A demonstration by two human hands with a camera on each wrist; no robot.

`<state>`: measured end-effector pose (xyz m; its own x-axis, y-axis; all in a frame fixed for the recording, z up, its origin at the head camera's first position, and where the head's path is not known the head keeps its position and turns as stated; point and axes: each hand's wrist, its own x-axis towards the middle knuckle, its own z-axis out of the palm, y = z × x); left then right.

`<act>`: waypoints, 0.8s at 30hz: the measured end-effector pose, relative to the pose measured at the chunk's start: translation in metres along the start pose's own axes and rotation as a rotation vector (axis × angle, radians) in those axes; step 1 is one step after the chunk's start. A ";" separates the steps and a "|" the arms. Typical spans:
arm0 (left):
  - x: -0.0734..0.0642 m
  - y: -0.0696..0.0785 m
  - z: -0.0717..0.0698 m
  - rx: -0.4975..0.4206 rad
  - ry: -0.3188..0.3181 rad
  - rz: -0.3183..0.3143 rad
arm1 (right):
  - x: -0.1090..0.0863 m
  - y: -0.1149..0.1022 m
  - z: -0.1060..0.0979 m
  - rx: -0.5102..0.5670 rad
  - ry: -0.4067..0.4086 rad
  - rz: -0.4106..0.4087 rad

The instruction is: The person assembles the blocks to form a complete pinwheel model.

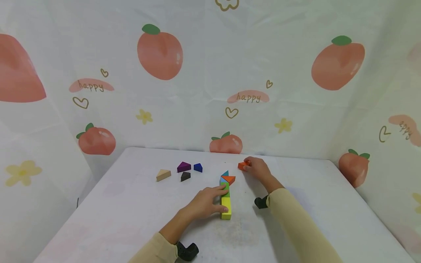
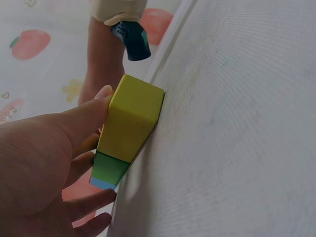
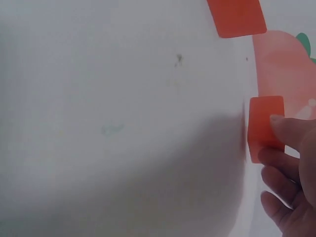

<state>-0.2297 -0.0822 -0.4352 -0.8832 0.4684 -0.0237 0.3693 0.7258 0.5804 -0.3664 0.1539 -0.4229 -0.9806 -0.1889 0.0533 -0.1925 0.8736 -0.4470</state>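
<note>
A row of blocks lies on the table, with a yellow block [image 1: 226,208] nearest and a green block [image 1: 225,190] beyond it. Past these sit a light blue block [image 1: 224,180], an orange triangular block [image 1: 229,179] and a teal block [image 1: 225,173]. My left hand [image 1: 205,201] rests against the row's left side, fingers extended over the green block and thumb [image 2: 101,96] touching the yellow one. Farther right and back, my right hand [image 1: 258,170] pinches another orange block [image 3: 264,123] between thumb and fingers, just off the table or barely touching; I cannot tell which.
Left of the row lie a plain wooden triangular block [image 1: 163,175], a purple block [image 1: 184,167], a black block [image 1: 185,176] and a blue block [image 1: 198,167]. A fruit-printed cloth [image 1: 197,117] hangs behind the white table [image 1: 131,204]. Each wrist bears a black device [image 1: 187,252].
</note>
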 end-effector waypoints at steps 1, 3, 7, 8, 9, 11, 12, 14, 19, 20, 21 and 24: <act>0.000 0.000 0.000 0.000 0.000 0.001 | 0.000 -0.001 0.000 0.002 0.004 -0.004; 0.000 0.000 0.000 0.003 0.001 0.006 | 0.001 -0.004 -0.001 0.004 0.009 -0.016; 0.000 -0.001 0.001 0.009 0.001 0.014 | 0.002 -0.009 -0.001 0.011 0.017 -0.033; 0.000 -0.001 0.001 0.009 0.001 0.015 | 0.002 -0.010 -0.001 0.014 0.018 -0.036; 0.000 -0.001 0.001 0.008 0.001 0.016 | 0.002 -0.011 0.000 0.019 0.021 -0.037; 0.000 0.000 0.000 0.009 0.000 0.014 | 0.003 -0.014 0.001 0.015 0.027 -0.052; 0.000 0.000 0.000 0.010 0.001 0.015 | 0.003 -0.015 0.001 0.014 0.030 -0.056; 0.000 0.000 0.000 0.012 -0.001 0.010 | 0.004 -0.017 0.002 0.012 0.037 -0.067; 0.000 0.000 0.000 0.011 -0.004 -0.007 | 0.006 -0.023 0.005 0.017 0.056 -0.105; 0.000 0.000 0.000 0.010 -0.004 -0.008 | 0.006 -0.024 0.006 0.019 0.059 -0.111; 0.000 0.000 -0.001 0.007 -0.003 -0.009 | 0.006 -0.026 0.007 0.020 0.061 -0.117; 0.000 -0.001 -0.001 -0.001 -0.002 -0.009 | 0.007 -0.030 0.011 0.027 0.058 -0.123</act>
<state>-0.2304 -0.0829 -0.4351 -0.8859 0.4629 -0.0310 0.3609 0.7296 0.5808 -0.3673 0.1217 -0.4190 -0.9503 -0.2666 0.1606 -0.3110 0.8330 -0.4576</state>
